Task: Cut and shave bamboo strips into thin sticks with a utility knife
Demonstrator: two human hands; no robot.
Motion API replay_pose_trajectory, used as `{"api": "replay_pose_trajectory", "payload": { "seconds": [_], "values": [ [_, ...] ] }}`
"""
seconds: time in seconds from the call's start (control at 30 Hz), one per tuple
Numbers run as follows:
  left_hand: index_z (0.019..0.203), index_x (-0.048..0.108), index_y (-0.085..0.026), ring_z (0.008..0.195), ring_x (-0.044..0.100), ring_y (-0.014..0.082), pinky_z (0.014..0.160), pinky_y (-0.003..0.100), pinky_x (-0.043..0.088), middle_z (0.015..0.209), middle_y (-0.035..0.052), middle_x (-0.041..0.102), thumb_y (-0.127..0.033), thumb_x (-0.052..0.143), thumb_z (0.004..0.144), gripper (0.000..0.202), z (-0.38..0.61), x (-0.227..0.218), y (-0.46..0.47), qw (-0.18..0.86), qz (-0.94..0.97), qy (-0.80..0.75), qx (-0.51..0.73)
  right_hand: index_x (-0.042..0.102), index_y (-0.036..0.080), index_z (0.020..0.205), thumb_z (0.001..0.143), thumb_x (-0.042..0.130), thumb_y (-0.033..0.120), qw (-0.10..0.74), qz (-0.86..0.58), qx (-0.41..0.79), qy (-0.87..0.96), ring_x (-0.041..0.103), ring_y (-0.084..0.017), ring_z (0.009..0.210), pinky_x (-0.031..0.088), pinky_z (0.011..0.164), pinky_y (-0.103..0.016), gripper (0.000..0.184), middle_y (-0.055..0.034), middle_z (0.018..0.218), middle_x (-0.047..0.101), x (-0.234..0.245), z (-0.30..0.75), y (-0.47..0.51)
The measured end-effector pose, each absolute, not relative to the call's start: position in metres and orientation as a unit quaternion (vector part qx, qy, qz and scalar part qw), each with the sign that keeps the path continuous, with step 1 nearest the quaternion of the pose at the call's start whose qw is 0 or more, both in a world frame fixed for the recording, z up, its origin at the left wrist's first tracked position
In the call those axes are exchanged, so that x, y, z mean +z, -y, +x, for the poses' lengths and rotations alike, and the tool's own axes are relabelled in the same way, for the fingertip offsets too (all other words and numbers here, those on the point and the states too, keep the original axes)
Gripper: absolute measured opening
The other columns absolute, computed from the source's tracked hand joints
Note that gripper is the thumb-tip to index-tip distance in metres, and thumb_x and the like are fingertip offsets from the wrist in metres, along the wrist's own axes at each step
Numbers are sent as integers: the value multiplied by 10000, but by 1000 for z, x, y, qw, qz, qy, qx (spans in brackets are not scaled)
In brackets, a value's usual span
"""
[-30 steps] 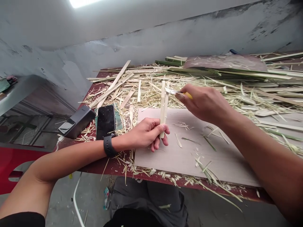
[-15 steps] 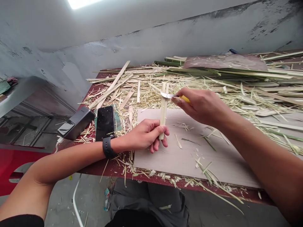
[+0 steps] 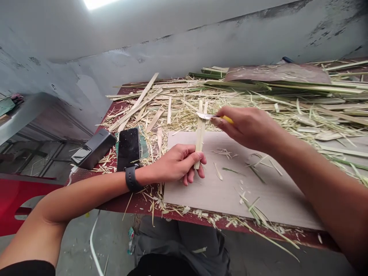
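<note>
My left hand [image 3: 178,163] is closed round the lower end of a pale bamboo strip [image 3: 199,132] that stands upright on a light wooden board [image 3: 230,188]. The strip is split into two thin halves at its top. My right hand [image 3: 248,126] grips a small knife [image 3: 207,115] with a yellow handle and a silver blade. The blade lies across the strip's upper part, at the split. A black watch sits on my left wrist.
Bamboo strips and shavings [image 3: 258,103] cover the red table [image 3: 120,203] behind and beside the board. A black phone [image 3: 128,147] and a dark power bank [image 3: 93,148] lie left of my left hand. A grey wall rises behind the table.
The knife blade has moved down a little along the split strip and slightly left. My left hand has kept its grip in the same place.
</note>
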State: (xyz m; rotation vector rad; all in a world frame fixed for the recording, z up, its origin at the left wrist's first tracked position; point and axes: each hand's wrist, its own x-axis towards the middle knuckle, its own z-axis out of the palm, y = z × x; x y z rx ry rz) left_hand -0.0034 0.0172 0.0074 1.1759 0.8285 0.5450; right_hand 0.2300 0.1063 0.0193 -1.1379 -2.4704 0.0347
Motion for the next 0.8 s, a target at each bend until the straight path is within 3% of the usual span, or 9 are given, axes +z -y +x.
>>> {"api": "replay_pose_trajectory", "payload": {
  "seconds": [0.23,0.5,0.67,0.8],
  "values": [
    [895,557,-150,412,555,43,389,159,452,699,-10,691,-229,454,1094,238,-3,8,-18,715,531,-377,253,616,226,960,1080,335,579,191,-356,48,914,534,-212,622,341,599,-345,467,-79,727,649,16,215,-96],
    [881,555,-148,409,544,33,389,150,452,692,-16,683,-212,449,1095,247,-2,9,-16,704,552,-376,241,571,234,863,1049,402,591,239,-447,34,861,439,-195,573,298,591,-351,436,-44,646,540,17,232,-114],
    [929,562,-146,427,550,29,392,141,466,719,-23,676,-208,444,1099,216,-3,7,-15,702,564,-363,239,563,231,870,1023,466,667,320,-432,152,829,382,-149,535,296,569,-333,472,22,583,449,23,218,-100],
    [967,568,-140,444,555,28,408,140,485,748,-19,673,-201,457,1095,181,-4,6,-15,692,586,-349,235,604,221,826,933,675,689,385,-383,292,787,333,-111,529,244,491,-310,486,44,590,418,27,203,-85]
  ]
}}
